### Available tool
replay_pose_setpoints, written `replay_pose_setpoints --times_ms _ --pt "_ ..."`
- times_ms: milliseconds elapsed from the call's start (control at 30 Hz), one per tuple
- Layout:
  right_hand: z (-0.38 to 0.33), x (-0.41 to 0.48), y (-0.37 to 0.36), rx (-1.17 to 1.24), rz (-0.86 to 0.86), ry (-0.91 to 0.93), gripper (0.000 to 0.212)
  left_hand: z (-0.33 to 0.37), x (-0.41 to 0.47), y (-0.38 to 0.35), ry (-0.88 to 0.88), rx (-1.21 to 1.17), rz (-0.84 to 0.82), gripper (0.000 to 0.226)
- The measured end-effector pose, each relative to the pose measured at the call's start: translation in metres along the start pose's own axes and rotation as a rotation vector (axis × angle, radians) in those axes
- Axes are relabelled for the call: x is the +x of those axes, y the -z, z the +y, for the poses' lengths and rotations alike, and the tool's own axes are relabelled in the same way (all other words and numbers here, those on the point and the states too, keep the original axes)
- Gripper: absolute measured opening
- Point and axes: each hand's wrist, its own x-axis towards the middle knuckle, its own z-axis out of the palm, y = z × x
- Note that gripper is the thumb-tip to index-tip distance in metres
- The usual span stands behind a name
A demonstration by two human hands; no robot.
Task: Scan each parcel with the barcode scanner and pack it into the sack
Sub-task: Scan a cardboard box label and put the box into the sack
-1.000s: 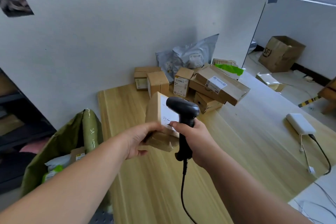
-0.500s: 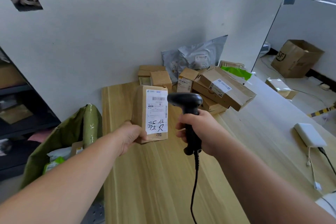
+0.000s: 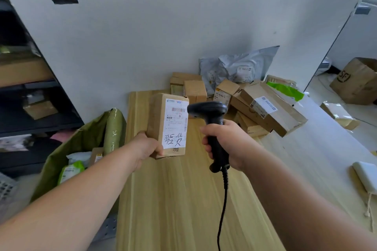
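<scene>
My left hand (image 3: 147, 149) grips the lower end of a brown cardboard parcel (image 3: 158, 120), held upright above the wooden table (image 3: 183, 199) with its white shipping label facing me. A red line of light lies across the label's barcode. My right hand (image 3: 226, 144) grips the handle of a black barcode scanner (image 3: 210, 116), whose head points left at the label from just beside it. The scanner's cable hangs down to the frame's bottom edge. The green sack (image 3: 81, 149) stands open to the left of the table with several parcels inside.
A pile of cardboard boxes (image 3: 265, 108) and grey mailer bags (image 3: 238, 69) sits at the table's far end against a white partition (image 3: 163, 36). A white flat device (image 3: 367, 177) with a cord lies at the right edge. Dark shelving (image 3: 24, 98) stands at the left.
The parcel has turned upright with its label toward me and shifted left. The scanner has swung to the parcel's right side and now aims at the barcode.
</scene>
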Motion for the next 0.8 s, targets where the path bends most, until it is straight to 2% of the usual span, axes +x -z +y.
replay_pose_setpoints --times_ms 167,267,333,400,500,667,800 --pt "0.001 0.017 -0.04 -0.039 -0.058 0.002 0.014 -0.014 0.003 0.043 0.021 -0.095 0.116 0.055" --pt "0.004 0.028 -0.079 -0.069 -0.12 -0.012 0.015 -0.026 0.01 0.091 0.03 -0.137 0.202 0.054" --pt "0.006 0.036 -0.109 -0.09 -0.16 -0.024 0.015 -0.035 0.013 0.127 0.039 -0.152 0.249 0.041" --pt "0.007 0.045 -0.139 -0.119 -0.184 -0.043 0.016 -0.048 0.019 0.165 0.057 -0.148 0.281 0.039" --pt "0.009 0.06 -0.183 -0.158 -0.213 -0.063 0.017 -0.075 0.036 0.216 0.118 -0.133 0.262 0.064" --pt "0.021 0.088 -0.244 -0.204 -0.191 -0.103 0.013 -0.126 0.073 0.258 0.221 -0.103 0.218 0.047" --pt "0.039 0.111 -0.277 -0.268 -0.169 -0.144 0.013 -0.158 0.104 0.266 0.275 0.021 0.117 0.066"
